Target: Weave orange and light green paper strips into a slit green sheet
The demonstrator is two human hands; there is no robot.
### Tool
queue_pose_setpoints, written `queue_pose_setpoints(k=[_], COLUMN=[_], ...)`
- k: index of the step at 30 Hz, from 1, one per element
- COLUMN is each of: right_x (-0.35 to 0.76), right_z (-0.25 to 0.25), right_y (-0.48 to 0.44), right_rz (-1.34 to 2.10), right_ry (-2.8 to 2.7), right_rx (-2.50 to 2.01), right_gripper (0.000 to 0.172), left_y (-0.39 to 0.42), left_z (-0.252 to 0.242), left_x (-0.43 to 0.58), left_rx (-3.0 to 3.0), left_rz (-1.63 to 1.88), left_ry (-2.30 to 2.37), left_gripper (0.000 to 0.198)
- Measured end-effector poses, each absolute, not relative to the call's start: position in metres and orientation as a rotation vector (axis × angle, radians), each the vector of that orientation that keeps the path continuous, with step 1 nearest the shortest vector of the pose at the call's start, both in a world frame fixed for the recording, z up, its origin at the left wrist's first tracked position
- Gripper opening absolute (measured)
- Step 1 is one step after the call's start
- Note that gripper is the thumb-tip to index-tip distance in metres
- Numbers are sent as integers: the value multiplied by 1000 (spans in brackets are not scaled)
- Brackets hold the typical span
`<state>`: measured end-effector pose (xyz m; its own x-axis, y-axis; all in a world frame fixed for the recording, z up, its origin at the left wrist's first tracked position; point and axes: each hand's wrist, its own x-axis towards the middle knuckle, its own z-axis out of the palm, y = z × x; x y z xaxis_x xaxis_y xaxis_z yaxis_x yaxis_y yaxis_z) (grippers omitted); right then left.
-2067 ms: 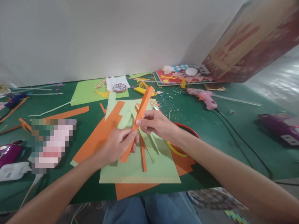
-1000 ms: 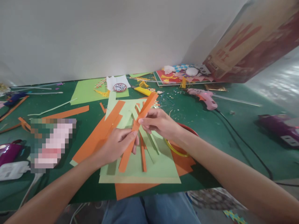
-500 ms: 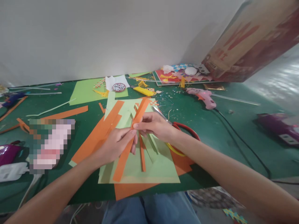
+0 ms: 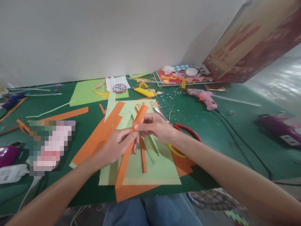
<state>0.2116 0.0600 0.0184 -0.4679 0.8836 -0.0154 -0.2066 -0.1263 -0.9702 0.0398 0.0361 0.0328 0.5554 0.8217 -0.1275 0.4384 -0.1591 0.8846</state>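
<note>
An orange paper strip point(image 4: 126, 160) is pinched in both hands and slants from upper right to lower left. My left hand point(image 4: 121, 141) grips it near the middle, thumb on top. Just above, my right hand point(image 4: 156, 125) pinches it between thumb and fingers. Beneath lies a pale green paper sheet point(image 4: 162, 174), with a narrow orange strip point(image 4: 144, 160) and a thin green strip point(image 4: 155, 147) on it. Scissors with red and yellow handles point(image 4: 188, 128) lie partly hidden under my right forearm. Wider orange paper pieces point(image 4: 94, 146) rest left of my left hand.
A pink glue gun point(image 4: 205, 97) with a black cable stands at right, near a purple tool point(image 4: 279, 128). A yellow cutter point(image 4: 144, 91) lies behind the sheet. A paper bag point(image 4: 249, 47) leans at back right; a white plug point(image 4: 14, 173) sits at left.
The strip's upper end has dropped and now looks folded or creased lengthwise. Its lower end has tilted slightly. Both hands stay almost in place.
</note>
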Motion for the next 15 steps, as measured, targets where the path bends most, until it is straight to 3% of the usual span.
queue_pose_setpoints(k=[15], right_x=[211], right_z=[19], right_y=[60], right_rz=[1661], right_ry=[-1293], right_rx=[-827], right_gripper=[30], left_y=[37], left_z=[31], left_x=[41], left_rx=[1713], left_rz=[495], left_ry=[987], left_gripper=[34])
